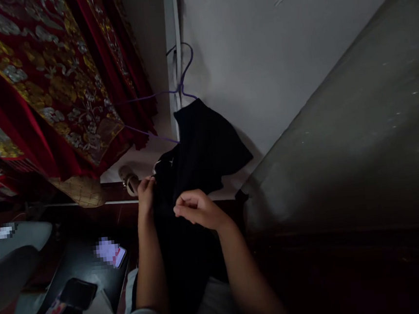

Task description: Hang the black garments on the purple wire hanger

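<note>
A black shirt (208,142) hangs with one shoulder over the right arm of a purple wire hanger (188,68). The hanger's other arm is bare and points left. Cloth from the shirt drops down in front of me into the dark, over my lap. My left hand (146,192) is closed on the shirt's left edge, near a thin white line on the fabric. In front of the shirt's middle, my right hand (199,209) has thumb and forefinger pinched together on the dark cloth. The exact grip there is hard to see.
The hanger's hook is at a light vertical pipe (175,13) by the wall. Red embroidered curtains (60,87) hang at upper left, with a sandal (128,179) below. A dark table (75,256) at lower left bears a lit phone (111,252) and a dark wallet-like case (77,291).
</note>
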The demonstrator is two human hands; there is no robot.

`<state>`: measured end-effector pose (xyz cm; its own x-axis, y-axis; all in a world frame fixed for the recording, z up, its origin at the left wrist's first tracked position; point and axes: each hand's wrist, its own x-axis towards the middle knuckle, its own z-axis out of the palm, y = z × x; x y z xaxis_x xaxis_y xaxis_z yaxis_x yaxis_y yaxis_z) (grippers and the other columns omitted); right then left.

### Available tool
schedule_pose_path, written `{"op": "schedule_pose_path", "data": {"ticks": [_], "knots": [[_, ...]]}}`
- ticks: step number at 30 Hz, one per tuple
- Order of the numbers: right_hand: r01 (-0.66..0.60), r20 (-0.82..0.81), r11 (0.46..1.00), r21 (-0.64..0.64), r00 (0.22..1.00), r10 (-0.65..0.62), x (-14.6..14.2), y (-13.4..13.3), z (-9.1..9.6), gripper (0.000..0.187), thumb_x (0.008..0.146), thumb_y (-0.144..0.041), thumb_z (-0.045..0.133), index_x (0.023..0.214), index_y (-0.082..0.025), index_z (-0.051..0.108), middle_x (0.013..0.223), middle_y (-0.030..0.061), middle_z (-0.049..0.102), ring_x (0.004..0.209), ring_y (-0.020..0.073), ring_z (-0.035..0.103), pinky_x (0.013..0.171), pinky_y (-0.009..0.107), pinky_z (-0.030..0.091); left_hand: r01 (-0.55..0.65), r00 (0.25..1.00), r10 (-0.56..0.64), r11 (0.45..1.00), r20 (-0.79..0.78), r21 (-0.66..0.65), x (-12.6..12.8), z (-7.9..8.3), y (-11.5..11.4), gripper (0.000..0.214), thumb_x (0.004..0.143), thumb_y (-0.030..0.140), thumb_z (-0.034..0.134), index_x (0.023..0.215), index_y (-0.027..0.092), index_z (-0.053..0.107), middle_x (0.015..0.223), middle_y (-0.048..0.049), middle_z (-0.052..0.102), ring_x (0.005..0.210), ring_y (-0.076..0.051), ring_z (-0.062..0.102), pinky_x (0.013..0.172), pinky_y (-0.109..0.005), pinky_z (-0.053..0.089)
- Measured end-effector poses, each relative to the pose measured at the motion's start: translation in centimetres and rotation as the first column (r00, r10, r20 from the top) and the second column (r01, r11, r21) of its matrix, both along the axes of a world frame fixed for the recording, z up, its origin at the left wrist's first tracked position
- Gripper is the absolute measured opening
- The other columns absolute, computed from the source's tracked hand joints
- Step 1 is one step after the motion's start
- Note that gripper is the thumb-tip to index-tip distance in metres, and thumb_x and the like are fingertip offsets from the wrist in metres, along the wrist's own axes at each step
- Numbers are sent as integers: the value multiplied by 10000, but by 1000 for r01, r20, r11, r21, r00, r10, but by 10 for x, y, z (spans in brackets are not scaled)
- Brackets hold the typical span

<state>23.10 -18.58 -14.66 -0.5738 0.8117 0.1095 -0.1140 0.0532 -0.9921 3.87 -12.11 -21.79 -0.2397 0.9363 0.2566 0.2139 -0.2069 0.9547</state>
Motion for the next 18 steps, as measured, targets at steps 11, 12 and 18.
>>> {"op": "schedule_pose_path", "data": {"ticks": [11, 12, 18], "knots": [[619, -194, 744, -252, 721, -666, -3, 38, -46, 790, 824, -540, 711, 1521, -264, 464, 1350, 121, 684, 859, 140, 689, 705, 251, 547, 119, 911, -175, 979, 374, 167, 23, 75, -50, 248, 902, 440, 661, 968, 222, 563, 985, -10, 613, 865, -116, 610, 824, -220, 500], [662, -169, 708, -246, 691, -703, -2, 42, -53, 790, 790, -510, 748, 1500, -272, 496, 1463, 124, 612, 1027, 166, 692, 849, 285, 562, 155, 903, -212, 972, 374, 177, 27, 75, -51, 228, 913, 422, 665, 971, 220, 577, 991, -12, 619, 877, -116, 611, 835, -219, 497], [513, -179, 845, -150, 827, -534, 6, 33, -53, 458, 795, -469, 766, 1183, -228, 729, 1237, 61, 739, 1239, 248, 647, 1131, 389, 467, 245, 960, -260, 960, 105, 137, 53, 77, -55, 155, 958, 346, 647, 1014, 201, 654, 1107, -66, 700, 1053, -184, 660, 984, -297, 502]]}}
